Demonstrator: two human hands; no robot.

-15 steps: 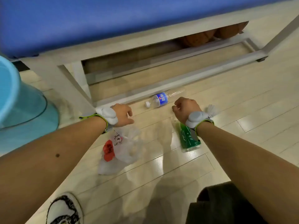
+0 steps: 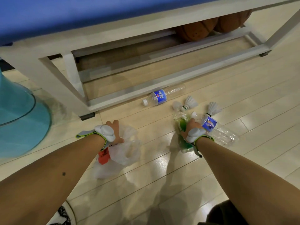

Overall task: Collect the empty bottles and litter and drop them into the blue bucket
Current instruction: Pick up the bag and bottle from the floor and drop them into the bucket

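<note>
**Litter now under both hands; nothing in the bucket yet**

Litter is the subject, and both of my hands have come down onto it. Half a second ago they hovered clenched above the floor, clear of everything. Now my left hand [image 2: 113,132] presses on the clear plastic bag [image 2: 125,150], thumb at its upper edge and two fingers spread past its far edge; whether the grip has closed I cannot tell. The bag lies flat on the floor [image 2: 146,192], red print showing beside my wrist. My right hand [image 2: 191,129] has dropped onto the green bottle [image 2: 183,125] and curls over it, apparently gripping, though the fingers are hidden beneath the hand. In my judgement this is the grasp stage: two items are being secured, none lifted.

Just beside that hand lies a crushed clear bottle [image 2: 222,132] with a blue-purple label, touching or nearly touching my wrist. Beyond it are two shuttlecocks [image 2: 191,103], and a crumpled white scrap [image 2: 177,105] I cannot identify. Further off, a bottle with a blue label [image 2: 159,97] lies on its side against the bench rail [image 2: 129,93], cap towards the left.

The blue bucket [image 2: 17,111] stands at far left, well apart from the litter. Its rim and opening are cut off by the frame, so its contents cannot be verified. Under the bench sit basketballs [image 2: 196,32], partly hidden by the frame. My shoe [image 2: 62,216] and a dark shape at the lower right are cropped.
</note>
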